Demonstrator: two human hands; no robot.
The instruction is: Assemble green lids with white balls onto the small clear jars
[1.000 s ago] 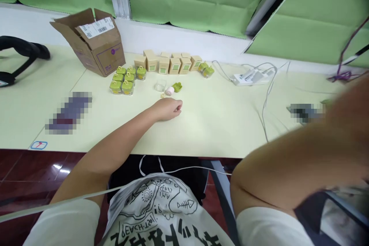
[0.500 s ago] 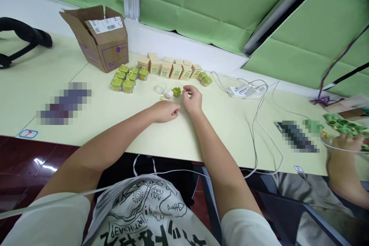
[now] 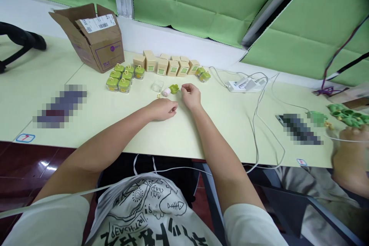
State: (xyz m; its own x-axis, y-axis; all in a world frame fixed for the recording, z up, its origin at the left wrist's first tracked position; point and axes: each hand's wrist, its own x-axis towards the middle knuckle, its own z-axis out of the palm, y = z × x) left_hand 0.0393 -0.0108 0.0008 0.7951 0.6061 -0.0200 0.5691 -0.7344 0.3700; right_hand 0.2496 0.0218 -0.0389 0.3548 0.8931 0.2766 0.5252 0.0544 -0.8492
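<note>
My left hand (image 3: 163, 108) rests on the pale table (image 3: 201, 130) with its fingers curled loosely; nothing shows in it. My right hand (image 3: 190, 95) lies just to its right, fingers bent and pinched near a small green lid (image 3: 173, 88). Beside the lid lie a small pink piece (image 3: 166, 92), a tiny yellow ring (image 3: 158, 95) and a clear little box (image 3: 158, 85). Whether the right fingers hold anything I cannot make out.
Green-lidded clear boxes (image 3: 119, 79) stand in a cluster by a brown carton (image 3: 95, 40). A row of tan boxes (image 3: 167, 65) lines the back. A white power strip (image 3: 242, 83) with cables lies right. Another person's hand (image 3: 350, 153) works at green parts (image 3: 346, 113) far right.
One second ago my right arm was raised close to the camera; it came down beside the left hand near the green lid. In the last half second the hands barely moved; the view shifted slightly.
</note>
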